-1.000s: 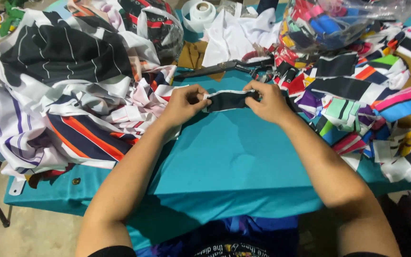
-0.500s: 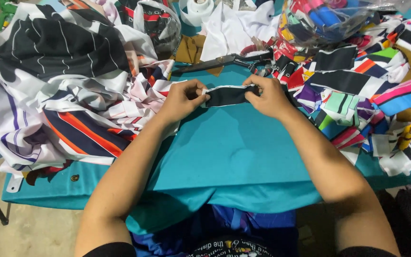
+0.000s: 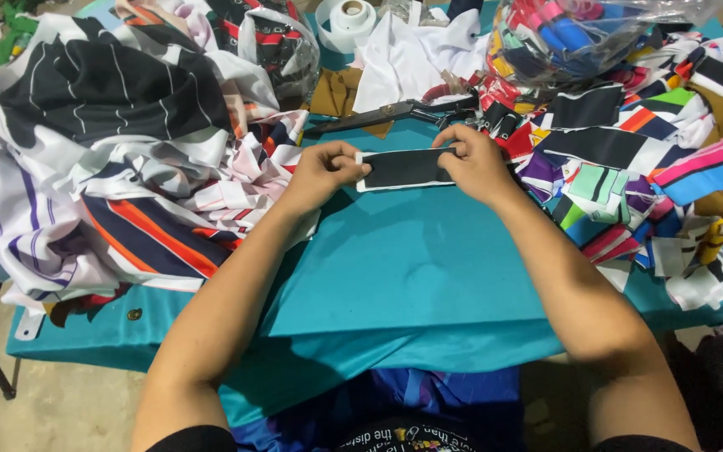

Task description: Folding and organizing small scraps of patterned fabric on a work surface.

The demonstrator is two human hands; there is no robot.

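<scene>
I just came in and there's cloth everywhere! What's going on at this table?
A person is holding a small black strip of cloth with white edges flat over the teal cloth that covers the table. The left hand pinches one end and the right hand pinches the other. Heaps of striped fabric lie to the left, colourful scraps to the right, and dark scissors lie just behind the hands.

we've only got two packages here, a clear plastic bag (image 3: 579, 38) stuffed with bright pink, blue and black fabric pieces at the upper right of the frame, another clear bag (image 3: 274, 50) of striped cloth at top centre-left, no labels, signs or screens
</scene>
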